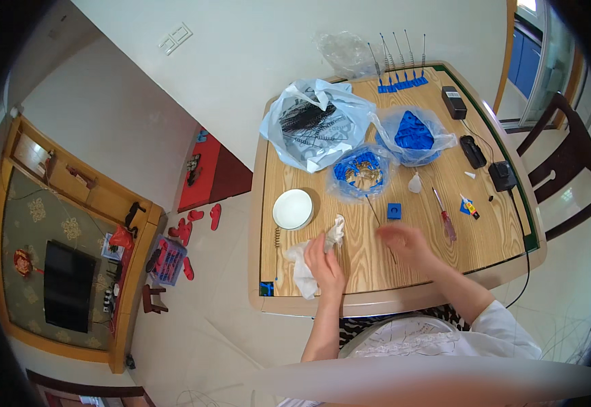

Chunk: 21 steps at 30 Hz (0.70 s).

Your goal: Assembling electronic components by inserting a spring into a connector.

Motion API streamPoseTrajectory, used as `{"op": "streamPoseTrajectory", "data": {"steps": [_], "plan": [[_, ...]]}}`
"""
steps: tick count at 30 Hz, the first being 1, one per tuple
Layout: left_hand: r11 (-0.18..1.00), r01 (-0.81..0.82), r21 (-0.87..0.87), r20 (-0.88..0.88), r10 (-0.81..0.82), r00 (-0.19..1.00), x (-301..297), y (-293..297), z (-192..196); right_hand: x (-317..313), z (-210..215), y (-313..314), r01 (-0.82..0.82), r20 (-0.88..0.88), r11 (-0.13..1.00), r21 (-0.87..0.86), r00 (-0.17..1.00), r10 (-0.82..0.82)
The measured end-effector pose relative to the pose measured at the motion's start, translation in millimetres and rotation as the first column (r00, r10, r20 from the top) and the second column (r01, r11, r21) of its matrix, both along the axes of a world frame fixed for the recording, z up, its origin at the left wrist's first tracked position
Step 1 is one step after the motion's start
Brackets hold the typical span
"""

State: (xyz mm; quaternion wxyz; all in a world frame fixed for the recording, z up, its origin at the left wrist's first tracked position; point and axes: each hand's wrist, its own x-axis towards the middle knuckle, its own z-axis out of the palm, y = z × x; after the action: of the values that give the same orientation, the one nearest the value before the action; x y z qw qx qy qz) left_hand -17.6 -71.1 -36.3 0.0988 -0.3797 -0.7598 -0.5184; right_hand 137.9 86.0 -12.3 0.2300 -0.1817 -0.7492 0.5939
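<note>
My left hand (325, 266) is closed around crumpled white tissue (337, 229), and more white tissue (302, 273) lies beneath it near the front edge. A thin dark rod (374, 211) slants past the fingertips of my right hand (405, 245), which appears to pinch it; the fingers are slightly blurred. Just beyond that hand sits a square blue block (394, 211) with a round mark on top. Left of the tissue are a white bowl (293, 209) and a small coil spring (277, 237).
Bags of dark springs (309, 125), brass-coloured parts (361, 178) and blue pieces (414, 132) stand behind. Several rods with springs on blue bases (402, 85) line the far edge. Rightward lie a screwdriver (447, 224), glue tube (470, 207) and black adapter (502, 176) with a cord.
</note>
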Motion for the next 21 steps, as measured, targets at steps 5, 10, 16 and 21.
{"op": "streamPoseTrajectory", "data": {"steps": [5,10,16,21], "plan": [[0.995,0.089,-0.052,-0.185,-0.097,0.978,34.5,8.1,-14.8,-7.2,-20.2,49.8,0.177,0.038,0.688,0.704,0.958,-0.285],[1.000,0.021,-0.014,-0.149,-0.023,0.989,33.0,8.1,-20.3,-5.5,-19.4,51.0,0.269,-0.005,0.820,0.505,0.951,-0.309],[0.995,0.100,0.006,-0.148,-0.098,0.984,36.7,15.3,-6.1,-1.7,-12.7,28.7,0.140,-0.071,0.989,0.043,0.988,-0.137],[0.908,0.129,0.399,0.835,-0.418,0.358,38.3,12.6,14.6,5.0,17.3,-2.1,0.078,-0.241,0.846,0.527,0.969,0.061]]}}
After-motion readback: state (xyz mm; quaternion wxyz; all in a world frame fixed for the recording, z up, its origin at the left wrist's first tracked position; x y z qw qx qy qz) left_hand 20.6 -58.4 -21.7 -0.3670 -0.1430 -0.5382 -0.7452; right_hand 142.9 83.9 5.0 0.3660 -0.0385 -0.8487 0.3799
